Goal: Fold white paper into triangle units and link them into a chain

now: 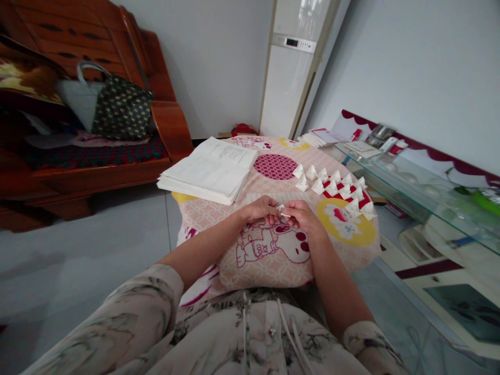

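Observation:
Over the near middle of the round table, my left hand [265, 209] and my right hand [298, 214] meet with fingertips pinched on a small folded piece of white paper [281, 208]. Fingers cover most of it, so its full shape is hidden. To the right of my hands, several small pointed folded paper pieces [334, 186] stand in rows on the patterned tablecloth [273, 194]. A thick stack of white paper sheets [209, 169], printed on part of the top, lies beyond my left hand.
A glass-topped cabinet [422, 200] holding papers, tins and other items runs along the right. At the left stands a wooden bench [172, 130] with bags [121, 107] on it. A white upright appliance [289, 78] stands in the far corner.

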`<state>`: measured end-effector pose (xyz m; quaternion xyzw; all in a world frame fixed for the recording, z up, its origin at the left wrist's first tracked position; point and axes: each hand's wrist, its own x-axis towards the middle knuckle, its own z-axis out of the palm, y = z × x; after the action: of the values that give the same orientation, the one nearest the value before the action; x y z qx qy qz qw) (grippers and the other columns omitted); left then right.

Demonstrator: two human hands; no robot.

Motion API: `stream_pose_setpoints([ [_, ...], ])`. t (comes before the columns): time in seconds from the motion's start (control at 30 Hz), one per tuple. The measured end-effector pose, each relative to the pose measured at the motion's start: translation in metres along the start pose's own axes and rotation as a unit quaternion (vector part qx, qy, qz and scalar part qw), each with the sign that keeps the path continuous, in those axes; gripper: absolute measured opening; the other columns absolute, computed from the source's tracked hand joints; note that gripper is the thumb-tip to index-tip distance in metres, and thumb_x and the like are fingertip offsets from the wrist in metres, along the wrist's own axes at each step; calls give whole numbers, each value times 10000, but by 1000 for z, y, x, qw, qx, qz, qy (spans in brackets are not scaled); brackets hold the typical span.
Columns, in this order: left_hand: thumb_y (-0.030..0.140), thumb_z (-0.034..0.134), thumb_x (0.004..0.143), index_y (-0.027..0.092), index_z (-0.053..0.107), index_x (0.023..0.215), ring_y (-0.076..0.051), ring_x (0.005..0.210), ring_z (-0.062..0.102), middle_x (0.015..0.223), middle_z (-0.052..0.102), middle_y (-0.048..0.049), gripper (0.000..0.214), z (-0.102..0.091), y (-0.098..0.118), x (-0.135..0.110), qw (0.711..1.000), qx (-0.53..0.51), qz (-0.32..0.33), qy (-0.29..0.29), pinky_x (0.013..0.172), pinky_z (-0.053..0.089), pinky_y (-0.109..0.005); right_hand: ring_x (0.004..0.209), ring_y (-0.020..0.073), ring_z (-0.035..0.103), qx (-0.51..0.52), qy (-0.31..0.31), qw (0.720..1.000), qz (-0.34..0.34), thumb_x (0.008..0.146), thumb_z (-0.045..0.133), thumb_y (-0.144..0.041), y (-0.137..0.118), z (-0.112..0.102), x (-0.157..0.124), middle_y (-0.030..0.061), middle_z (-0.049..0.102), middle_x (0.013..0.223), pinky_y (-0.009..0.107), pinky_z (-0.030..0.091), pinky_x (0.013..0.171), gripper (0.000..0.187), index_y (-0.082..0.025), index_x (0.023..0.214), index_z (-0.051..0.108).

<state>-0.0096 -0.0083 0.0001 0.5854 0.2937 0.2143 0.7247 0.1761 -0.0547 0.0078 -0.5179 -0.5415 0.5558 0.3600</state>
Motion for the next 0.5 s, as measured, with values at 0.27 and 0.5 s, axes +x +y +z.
stream_pose_setpoints([
  [0.27, 180, 728, 729, 75, 726, 744, -126, 528, 684, 665, 744, -101, 105, -4, 1, -3, 999, -4, -20, -38, 493, 536, -174, 359, 66, 451, -3, 5, 1000, 5, 671, 739, -396, -1, -2, -2, -26, 582, 482, 171, 251, 316, 250, -171, 651, 629],
  [0.5, 99, 699, 670, 75, 741, 821, -154, 638, 738, 747, 773, -133, 159, -13, -5, -2, 996, -33, -38, -68, 570, 570, -177, 345, 63, 435, -7, 0, 1000, 15, 664, 748, -390, 1, -5, -3, -31, 580, 470, 171, 244, 315, 261, -182, 623, 595],
])
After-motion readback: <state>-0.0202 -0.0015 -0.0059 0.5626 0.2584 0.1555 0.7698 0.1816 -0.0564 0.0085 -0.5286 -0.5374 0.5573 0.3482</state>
